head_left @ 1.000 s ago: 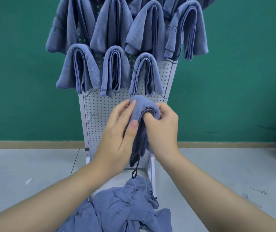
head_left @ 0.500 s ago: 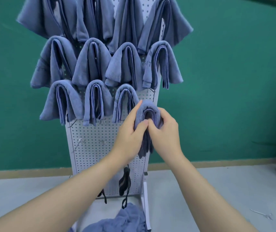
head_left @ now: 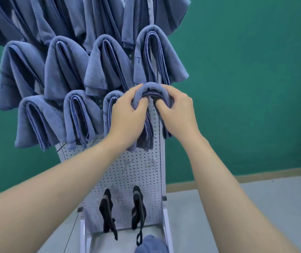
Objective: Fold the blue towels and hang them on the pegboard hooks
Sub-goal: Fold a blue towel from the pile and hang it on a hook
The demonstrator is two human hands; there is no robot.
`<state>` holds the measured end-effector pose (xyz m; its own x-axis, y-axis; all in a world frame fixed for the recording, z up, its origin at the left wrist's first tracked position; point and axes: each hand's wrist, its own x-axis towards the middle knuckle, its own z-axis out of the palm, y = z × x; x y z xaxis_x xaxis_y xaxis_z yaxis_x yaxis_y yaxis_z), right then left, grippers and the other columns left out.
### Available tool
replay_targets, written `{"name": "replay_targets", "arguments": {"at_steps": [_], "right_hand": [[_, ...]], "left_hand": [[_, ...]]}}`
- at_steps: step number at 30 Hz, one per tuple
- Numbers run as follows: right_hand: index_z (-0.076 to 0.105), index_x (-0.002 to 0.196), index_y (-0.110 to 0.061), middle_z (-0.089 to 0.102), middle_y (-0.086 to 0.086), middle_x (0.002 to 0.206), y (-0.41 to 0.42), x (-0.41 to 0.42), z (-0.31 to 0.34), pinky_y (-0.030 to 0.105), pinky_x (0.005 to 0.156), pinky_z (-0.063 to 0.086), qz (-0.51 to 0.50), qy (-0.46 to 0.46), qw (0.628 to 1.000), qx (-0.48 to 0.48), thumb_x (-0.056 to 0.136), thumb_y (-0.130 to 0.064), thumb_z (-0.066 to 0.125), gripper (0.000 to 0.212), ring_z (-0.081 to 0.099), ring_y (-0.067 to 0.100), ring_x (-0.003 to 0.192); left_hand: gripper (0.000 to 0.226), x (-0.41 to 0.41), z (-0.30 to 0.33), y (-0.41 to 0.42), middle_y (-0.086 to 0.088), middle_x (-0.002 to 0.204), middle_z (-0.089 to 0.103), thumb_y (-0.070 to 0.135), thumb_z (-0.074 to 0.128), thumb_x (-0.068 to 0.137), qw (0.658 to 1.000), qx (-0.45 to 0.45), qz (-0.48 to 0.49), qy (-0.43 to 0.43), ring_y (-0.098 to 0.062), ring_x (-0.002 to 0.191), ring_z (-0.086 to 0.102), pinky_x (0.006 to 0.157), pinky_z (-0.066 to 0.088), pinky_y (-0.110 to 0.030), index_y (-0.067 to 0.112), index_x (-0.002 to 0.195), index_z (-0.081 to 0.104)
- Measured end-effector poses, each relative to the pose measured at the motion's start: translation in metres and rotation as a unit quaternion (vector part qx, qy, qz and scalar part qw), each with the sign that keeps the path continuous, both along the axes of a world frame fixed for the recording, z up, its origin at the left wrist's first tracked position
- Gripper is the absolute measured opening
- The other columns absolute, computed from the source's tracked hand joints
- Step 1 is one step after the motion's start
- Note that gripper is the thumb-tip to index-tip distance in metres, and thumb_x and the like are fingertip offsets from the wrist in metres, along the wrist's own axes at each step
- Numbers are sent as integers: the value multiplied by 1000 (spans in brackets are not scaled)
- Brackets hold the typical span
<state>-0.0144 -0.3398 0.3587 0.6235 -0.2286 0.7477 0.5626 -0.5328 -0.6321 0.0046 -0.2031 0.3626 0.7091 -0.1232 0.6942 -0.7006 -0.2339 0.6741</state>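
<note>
The green wall (head_left: 255,88) fills the space behind your white pegboard (head_left: 122,172), whose upper rows carry hung towels (head_left: 63,70). At the right end of the lowest towel row, you hold a folded blue towel (head_left: 152,88) against the board, arched over at its fold. Your left hand (head_left: 127,114) grips its left side, fingers curled under the fold; your right hand (head_left: 177,108) grips the right side likewise. Two dark straps (head_left: 122,210) hang from low hooks. More blue cloth (head_left: 150,244) lies at the bottom edge.
</note>
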Motion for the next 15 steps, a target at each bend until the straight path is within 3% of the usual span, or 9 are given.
{"name": "replay_targets", "arguments": {"at_steps": [3, 5, 7, 10, 15], "right_hand": [[74, 117, -28, 76, -16, 99, -2, 13, 1, 29, 88, 55, 8, -12, 1000, 10, 88, -5, 56, 41, 68, 6, 94], [73, 117, -29, 75, -17, 102, -4, 20, 2, 35, 89, 56, 4, -21, 1000, -4, 88, -7, 54, 41, 68, 8, 97], [71, 120, -32, 75, -16, 104, -8, 25, 4, 41, 88, 57, -9, -31, 999, -28, 87, -13, 50, 43, 68, 12, 98], [68, 125, -32, 73, -14, 111, -14, 28, 9, 45, 88, 56, -38, -56, 996, -53, 86, -18, 46, 47, 68, 17, 101], [67, 127, -32, 73, -12, 113, -17, 32, 10, 45, 88, 56, -50, -65, 995, -56, 87, -20, 44, 48, 67, 18, 102]], "left_hand": [[34, 3, 0, -6, 14, 116, 73, 16, 52, 102, 1000, -20, 16, -4, 2, 108, 63, 99, 48, -17, 24, 131, 69], [29, 3, 1, -10, 14, 96, 72, 13, 53, 102, 999, -44, 28, -3, 1, 85, 61, 81, 47, -11, 24, 120, 73], [25, 3, 0, -14, 12, 85, 68, 15, 53, 102, 998, -57, 37, -3, 0, 74, 55, 72, 45, -11, 23, 114, 73], [23, 2, 1, -18, 14, 85, 65, 17, 54, 103, 997, -57, 44, -28, 4, 75, 55, 73, 41, -9, 21, 117, 72], [23, 11, 5, -22, 15, 89, 62, 18, 53, 103, 996, -49, 63, -47, 3, 83, 54, 80, 41, -17, 21, 116, 71]]}}
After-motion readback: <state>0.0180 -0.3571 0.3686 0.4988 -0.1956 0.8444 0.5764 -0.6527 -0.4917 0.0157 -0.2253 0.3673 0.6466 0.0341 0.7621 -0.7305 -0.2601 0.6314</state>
